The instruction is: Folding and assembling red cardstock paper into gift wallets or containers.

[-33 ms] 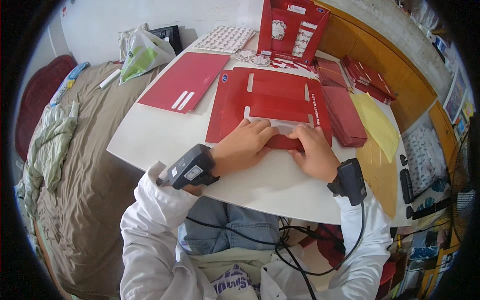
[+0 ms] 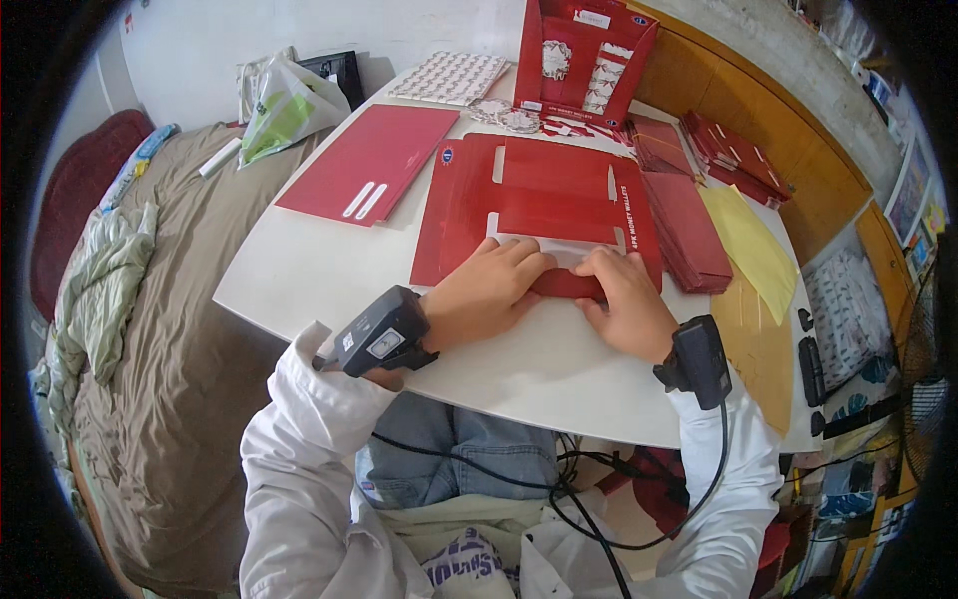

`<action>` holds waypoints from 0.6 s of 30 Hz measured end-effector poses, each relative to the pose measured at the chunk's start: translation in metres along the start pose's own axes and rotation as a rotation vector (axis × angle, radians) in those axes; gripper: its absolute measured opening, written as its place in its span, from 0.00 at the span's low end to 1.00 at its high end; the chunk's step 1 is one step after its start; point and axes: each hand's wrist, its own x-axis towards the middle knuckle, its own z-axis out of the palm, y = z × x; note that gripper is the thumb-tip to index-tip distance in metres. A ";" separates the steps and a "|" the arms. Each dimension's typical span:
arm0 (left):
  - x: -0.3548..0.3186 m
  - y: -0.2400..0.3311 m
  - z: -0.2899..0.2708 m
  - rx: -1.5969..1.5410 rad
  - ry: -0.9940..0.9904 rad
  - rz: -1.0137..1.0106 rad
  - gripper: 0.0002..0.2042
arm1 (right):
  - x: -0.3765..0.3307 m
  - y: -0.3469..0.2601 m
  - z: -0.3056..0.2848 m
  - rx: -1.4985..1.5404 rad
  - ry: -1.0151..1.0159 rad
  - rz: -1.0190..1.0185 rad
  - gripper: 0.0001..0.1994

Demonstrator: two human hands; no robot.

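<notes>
A red backing card (image 2: 449, 220) with cut slots lies flat on the table in front of me. Its slots frame a glossy red paper envelope (image 2: 554, 185), whose near end shows a pale strip (image 2: 564, 252). My left hand (image 2: 489, 290) bends its fingers over the left part of that near end, thumb tucked by the edge. From the right, my right hand (image 2: 629, 304) pinches the same end, index finger on top and thumb close to the edge. The two hands are a short gap apart. What lies under the fingers is partly hidden.
Another red card (image 2: 369, 165) lies at the left. Behind stands a red display box (image 2: 584, 60) beside a patterned white sheet (image 2: 449, 78). Stacked red envelopes (image 2: 689, 235) and a yellow sheet (image 2: 753, 250) are at the right. Black cables (image 2: 574, 479) hang below the table edge.
</notes>
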 end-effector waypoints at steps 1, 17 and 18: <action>0.001 0.001 0.000 -0.022 -0.001 -0.007 0.20 | 0.000 0.000 0.001 -0.002 0.002 0.002 0.19; 0.006 0.009 0.010 0.021 0.102 0.040 0.18 | 0.004 -0.008 0.008 0.155 0.075 0.049 0.19; 0.006 0.008 0.011 0.024 0.107 0.044 0.17 | 0.004 -0.008 0.008 0.162 0.083 0.049 0.19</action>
